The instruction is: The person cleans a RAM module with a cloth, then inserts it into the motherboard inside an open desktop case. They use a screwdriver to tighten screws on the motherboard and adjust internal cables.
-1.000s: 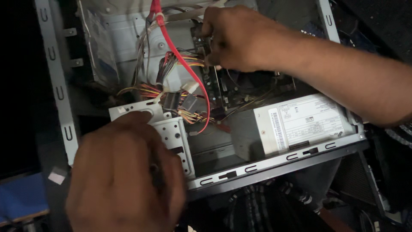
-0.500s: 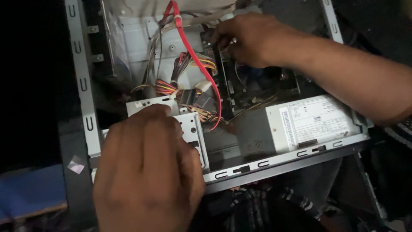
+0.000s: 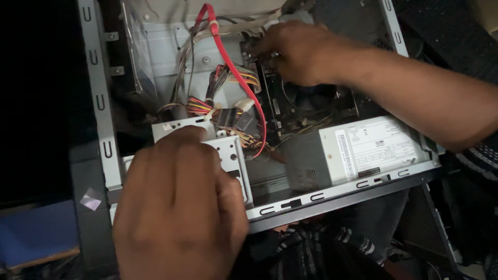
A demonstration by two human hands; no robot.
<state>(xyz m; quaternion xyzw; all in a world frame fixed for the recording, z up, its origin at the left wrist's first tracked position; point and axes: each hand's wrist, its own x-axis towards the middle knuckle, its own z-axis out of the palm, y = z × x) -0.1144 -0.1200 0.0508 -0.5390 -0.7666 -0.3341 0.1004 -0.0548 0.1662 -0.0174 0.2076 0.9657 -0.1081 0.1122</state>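
Surroundings dim, near black at left. Blue surface with wooden edge (image 3: 36, 238) at lower left. Dark mesh panel (image 3: 423, 223) at lower right.

both hands (image 3: 179, 207) are bare; a dark patterned sleeve (image 3: 485, 155) edges the right arm.

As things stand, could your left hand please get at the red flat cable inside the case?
Probably yes: the left hand rests on the metal drive cage, and the red flat cable runs in open view just beyond it, with only loose coloured wires between.
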